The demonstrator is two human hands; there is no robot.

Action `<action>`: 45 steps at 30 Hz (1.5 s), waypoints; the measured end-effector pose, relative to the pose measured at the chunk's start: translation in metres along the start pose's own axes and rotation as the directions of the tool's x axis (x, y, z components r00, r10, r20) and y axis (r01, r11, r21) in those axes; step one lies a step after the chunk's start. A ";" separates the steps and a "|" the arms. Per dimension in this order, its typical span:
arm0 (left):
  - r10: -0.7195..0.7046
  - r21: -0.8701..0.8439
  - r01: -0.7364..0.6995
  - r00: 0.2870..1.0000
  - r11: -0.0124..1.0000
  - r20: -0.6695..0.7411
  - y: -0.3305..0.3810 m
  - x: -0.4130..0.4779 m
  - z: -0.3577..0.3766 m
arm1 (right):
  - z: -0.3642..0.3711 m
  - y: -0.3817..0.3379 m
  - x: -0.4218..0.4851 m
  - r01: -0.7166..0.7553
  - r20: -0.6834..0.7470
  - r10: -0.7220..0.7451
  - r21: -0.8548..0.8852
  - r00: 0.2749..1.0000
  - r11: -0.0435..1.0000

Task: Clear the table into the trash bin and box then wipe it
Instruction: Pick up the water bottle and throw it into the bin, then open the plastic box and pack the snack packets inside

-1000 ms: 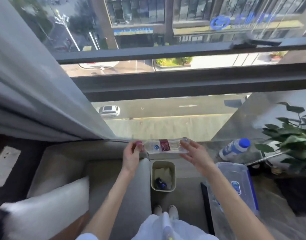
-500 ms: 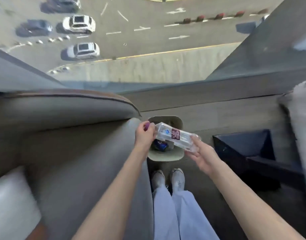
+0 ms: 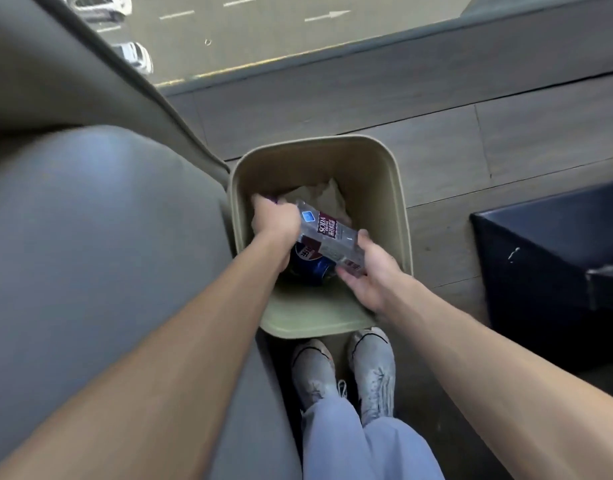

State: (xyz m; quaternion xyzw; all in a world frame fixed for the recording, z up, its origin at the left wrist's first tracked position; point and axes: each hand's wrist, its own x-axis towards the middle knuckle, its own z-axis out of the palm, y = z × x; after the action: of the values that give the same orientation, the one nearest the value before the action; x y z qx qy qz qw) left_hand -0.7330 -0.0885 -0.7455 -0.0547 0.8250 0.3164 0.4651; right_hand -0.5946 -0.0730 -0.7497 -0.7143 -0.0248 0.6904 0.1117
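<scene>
A second ago we held the bottle (image 3: 327,237) up by the window. Now our left hand (image 3: 275,221) and right hand (image 3: 369,271) both grip it down inside the bin (image 3: 400,209), just above a can (image 3: 310,268). We can let go soon.

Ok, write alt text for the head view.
Both hands hold a clear soda bottle inside the mouth of a beige bin, left hand at the cap end, right hand at the base. A blue can and crumpled paper lie inside.
</scene>
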 end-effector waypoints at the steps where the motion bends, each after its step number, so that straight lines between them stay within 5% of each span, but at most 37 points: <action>1: -0.008 -0.008 0.008 1.000 1.000 -0.003 -0.001 0.005 0.004 | 0.002 0.002 0.007 0.003 -0.001 -0.003 0.015 1.000 1.000; 5: -0.025 -0.018 0.025 0.999 1.000 -0.027 -0.008 0.013 0.007 | 0.009 0.004 0.023 0.034 -0.011 -0.034 -0.019 0.999 0.999; 9: 0.111 0.200 -0.112 0.994 0.973 0.014 -0.006 -0.016 0.002 | 0.009 0.005 0.001 0.148 -0.080 -0.184 -0.335 0.980 0.931; 14: 0.375 0.504 -0.485 0.874 0.715 0.309 0.009 -0.084 -0.033 | -0.007 -0.018 -0.089 0.495 0.271 -0.492 -0.767 0.827 0.409; 18: 0.406 0.459 -0.578 0.810 0.674 0.423 0.040 -0.162 -0.097 | -0.024 -0.039 -0.193 0.509 0.441 -0.547 -0.860 0.712 -0.031; 23: 0.427 0.566 -0.571 0.821 0.594 0.380 0.104 -0.294 -0.196 | -0.041 -0.059 -0.356 0.474 0.499 -0.565 -0.856 0.657 -0.205; 25: 0.430 0.641 -0.559 0.825 0.525 0.367 0.129 -0.348 -0.230 | -0.050 -0.064 -0.422 0.504 0.504 -0.569 -0.846 0.649 -0.175; 28: 0.413 0.729 -0.516 0.844 0.450 0.343 0.159 -0.420 -0.270 | -0.065 -0.069 -0.516 0.579 0.453 -0.545 -0.812 0.705 0.074; 34: 0.427 0.729 -0.506 0.847 0.461 0.317 0.213 -0.542 -0.287 | -0.117 -0.082 -0.642 0.640 0.455 -0.499 -0.706 0.738 0.303; 45: 0.577 0.489 -0.864 0.460 0.118 0.675 0.312 -0.703 -0.115 | -0.306 -0.154 -0.726 0.758 0.087 -0.808 -0.419 0.582 0.500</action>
State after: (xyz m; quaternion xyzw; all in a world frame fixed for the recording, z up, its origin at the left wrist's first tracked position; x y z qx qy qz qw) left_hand -0.5426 -0.0500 0.0077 0.6251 0.6944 0.1029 0.3412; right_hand -0.3058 -0.0993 -0.0014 -0.6710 -0.4842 0.4977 0.2601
